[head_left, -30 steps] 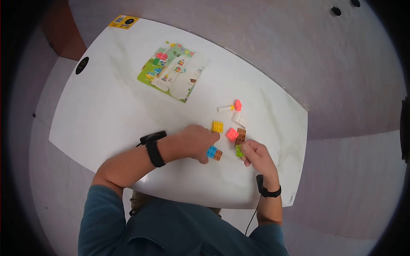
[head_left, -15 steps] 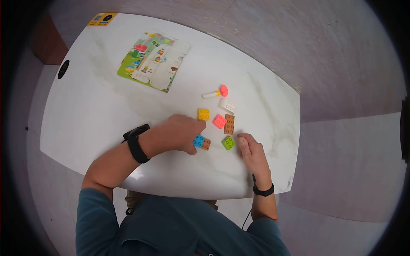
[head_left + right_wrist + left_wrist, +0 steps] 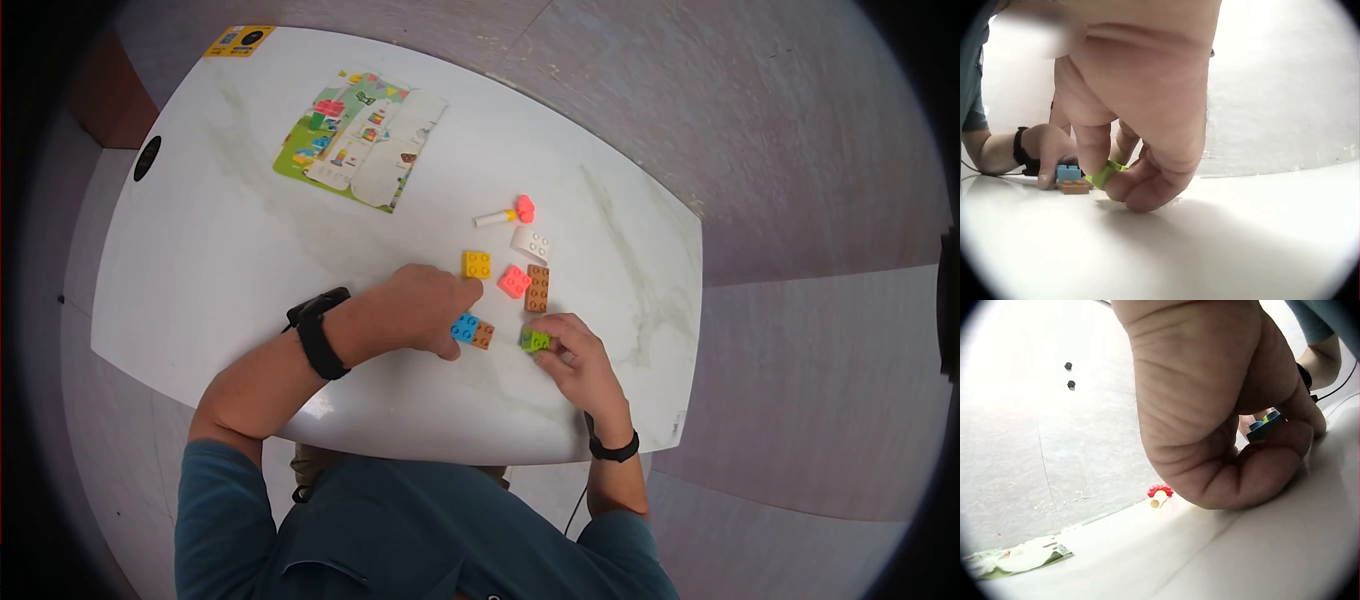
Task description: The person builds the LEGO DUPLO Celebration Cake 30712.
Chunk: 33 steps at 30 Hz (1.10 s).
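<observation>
My right hand (image 3: 582, 362) pinches a lime-green brick (image 3: 534, 338) between thumb and fingers. In the right wrist view that green brick (image 3: 1105, 173) is tilted, low over the tabletop. To its left, my left hand (image 3: 415, 308) has its curled fingers and thumb around a blue brick (image 3: 464, 327). The blue one sits on top of a brown brick (image 3: 485, 335), whose studded right end sticks out. Seen from the left wrist, fingers hide most of the blue brick (image 3: 1265, 428). A yellow brick (image 3: 477, 265) lies just beyond the left fingertips.
Beyond the hands lie a pink brick (image 3: 514, 281), a longer brown brick (image 3: 538, 289), a white curved brick (image 3: 532, 244) and a white stick with a pink flower-shaped end (image 3: 525, 209). An instruction booklet (image 3: 362, 143) rests toward the back left of the white table (image 3: 230, 240).
The right hand let go of the green brick, drew back to the right, then came back and took hold of it again. The left hand stays at the blue brick; the head view shifted.
</observation>
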{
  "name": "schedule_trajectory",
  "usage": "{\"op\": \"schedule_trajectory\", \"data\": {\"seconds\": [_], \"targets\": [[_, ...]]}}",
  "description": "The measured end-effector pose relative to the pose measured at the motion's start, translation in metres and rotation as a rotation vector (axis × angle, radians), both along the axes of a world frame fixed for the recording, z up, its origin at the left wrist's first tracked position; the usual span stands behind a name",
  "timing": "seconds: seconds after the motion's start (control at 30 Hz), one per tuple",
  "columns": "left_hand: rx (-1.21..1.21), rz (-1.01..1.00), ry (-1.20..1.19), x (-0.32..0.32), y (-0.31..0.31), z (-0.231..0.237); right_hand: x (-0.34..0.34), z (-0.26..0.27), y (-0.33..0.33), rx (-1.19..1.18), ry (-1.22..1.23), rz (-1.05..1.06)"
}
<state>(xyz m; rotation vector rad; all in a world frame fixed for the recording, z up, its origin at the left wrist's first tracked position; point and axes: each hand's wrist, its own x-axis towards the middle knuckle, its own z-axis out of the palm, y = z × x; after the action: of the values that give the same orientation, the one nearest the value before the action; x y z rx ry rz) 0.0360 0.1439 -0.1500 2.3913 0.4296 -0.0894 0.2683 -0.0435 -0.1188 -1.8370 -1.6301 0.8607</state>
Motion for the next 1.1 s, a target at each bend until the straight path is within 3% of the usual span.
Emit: {"op": "schedule_trajectory", "data": {"seconds": [0.07,0.13,0.23,0.37,0.43,0.47,0.53,0.73,0.97,1.03,1.1], "targets": [[-0.004,0.000,0.013,0.000,0.000,0.002,0.007,-0.002,-0.005,-0.044,0.051,0.026],[-0.007,0.000,0.028,0.000,0.000,0.003,0.012,-0.008,-0.012,-0.164,0.537,-0.090],[-0.003,-0.007,0.034,0.001,0.000,0.003,0.007,-0.004,-0.013,-0.162,0.706,-0.122],[0.005,0.002,0.010,0.000,-0.001,0.000,0.005,0.000,-0.010,-0.138,0.724,-0.119],[0.007,0.012,-0.018,-0.003,-0.001,-0.002,0.008,0.002,-0.006,-0.092,0.179,-0.022],[-0.001,0.004,-0.056,-0.003,0.000,-0.003,0.006,0.001,-0.004,-0.090,0.182,-0.018],[-0.004,0.001,-0.095,-0.003,0.001,-0.002,0.000,0.002,-0.001,-0.031,-0.087,0.001],[-0.009,-0.003,-0.012,-0.001,0.001,0.002,-0.007,0.016,0.009,0.104,-0.274,-0.025],[0.071,0.000,0.112,0.000,-0.009,0.009,-0.021,0.023,0.053,0.145,-0.228,0.015],[0.075,-0.005,0.124,0.000,-0.008,0.009,-0.026,0.020,0.063,0.060,-0.246,0.021],[0.054,-0.026,0.095,-0.001,-0.006,0.008,-0.027,0.011,0.071,0.125,-0.336,0.074]]}}
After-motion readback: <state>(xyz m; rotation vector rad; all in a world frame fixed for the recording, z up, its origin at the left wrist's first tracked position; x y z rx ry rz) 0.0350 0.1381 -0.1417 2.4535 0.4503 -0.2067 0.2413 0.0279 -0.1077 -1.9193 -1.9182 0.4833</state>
